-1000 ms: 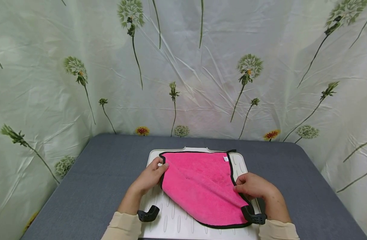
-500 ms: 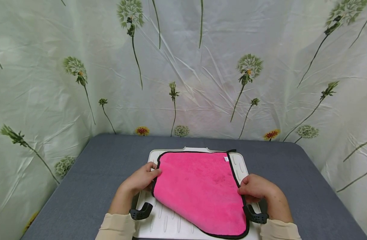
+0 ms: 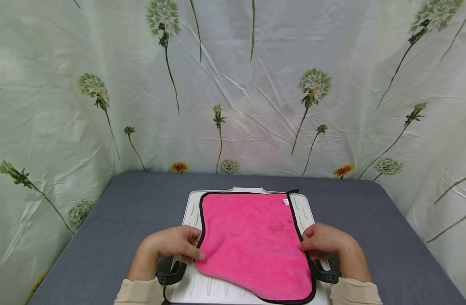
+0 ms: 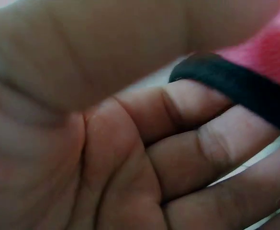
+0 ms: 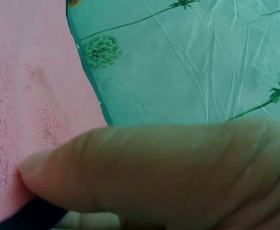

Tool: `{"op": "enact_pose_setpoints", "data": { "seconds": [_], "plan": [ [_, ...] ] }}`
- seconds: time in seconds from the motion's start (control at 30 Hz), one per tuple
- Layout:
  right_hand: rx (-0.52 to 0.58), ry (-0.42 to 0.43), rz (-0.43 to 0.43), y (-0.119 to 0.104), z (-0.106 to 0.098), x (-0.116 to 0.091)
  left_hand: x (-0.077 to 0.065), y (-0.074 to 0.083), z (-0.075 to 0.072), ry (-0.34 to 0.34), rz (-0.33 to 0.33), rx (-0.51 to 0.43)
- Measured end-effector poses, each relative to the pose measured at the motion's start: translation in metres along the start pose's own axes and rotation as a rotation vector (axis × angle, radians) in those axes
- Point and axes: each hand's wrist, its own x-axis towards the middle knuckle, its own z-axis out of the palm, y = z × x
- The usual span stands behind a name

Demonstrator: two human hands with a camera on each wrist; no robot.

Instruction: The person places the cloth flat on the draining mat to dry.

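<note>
A pink towel (image 3: 252, 237) with black edging lies spread over a white tray (image 3: 192, 290) in the head view. My left hand (image 3: 176, 243) pinches the towel's left edge near its lower corner, thumb on top and fingers beneath. In the left wrist view the black edging (image 4: 245, 91) crosses the fingers of that hand. My right hand (image 3: 324, 239) pinches the right edge about midway down. The right wrist view shows its thumb (image 5: 106, 167) pressed on the pink pile (image 5: 44, 105). A small white label (image 3: 286, 201) sits by the towel's upper right corner.
The tray rests on a table with a dark grey cloth (image 3: 149, 199). Behind and beside the table hangs a pale curtain (image 3: 263, 93) printed with dandelions. Black bands (image 3: 172, 274) circle both wrists.
My left hand has slid from the towel's upper left down its left edge, toward me. The towel's left side now lies flatter and wider. The right hand has shifted slightly down.
</note>
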Motion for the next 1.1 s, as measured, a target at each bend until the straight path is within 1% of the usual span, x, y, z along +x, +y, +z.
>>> {"op": "enact_pose_setpoints", "data": {
  "seconds": [0.07,0.2,0.27,0.33,0.4,0.47,0.63,0.9,1.1],
  "plan": [
    [0.014,-0.008,-0.021,0.0002,-0.0002,0.0007,0.0003,-0.0001,0.0002,-0.003,0.020,-0.004],
    [0.030,0.009,-0.024,-0.0009,0.0000,0.0014,0.0028,-0.0008,-0.0018,0.021,0.061,0.006],
    [0.034,0.027,-0.014,-0.0017,0.0002,0.0014,0.0032,-0.0003,-0.0031,0.051,0.059,0.009],
    [0.037,0.042,-0.010,-0.0025,0.0004,0.0014,0.0032,0.0001,-0.0041,0.075,0.035,-0.003],
    [0.040,0.052,-0.008,-0.0031,0.0005,0.0012,0.0029,0.0010,-0.0044,0.089,0.016,-0.022],
    [0.046,0.057,-0.010,-0.0036,0.0003,0.0009,0.0027,0.0018,-0.0043,0.095,0.019,-0.040],
    [0.068,0.056,-0.019,-0.0035,-0.0009,0.0000,0.0014,0.0031,-0.0034,0.083,0.036,-0.088],
    [0.088,0.025,-0.043,-0.0008,-0.0035,-0.0016,-0.0015,0.0018,-0.0033,0.074,-0.035,-0.144],
    [0.128,-0.001,-0.063,0.0014,-0.0061,-0.0033,-0.0013,-0.0039,-0.0020,-0.006,-0.077,-0.193]
  ]
}}
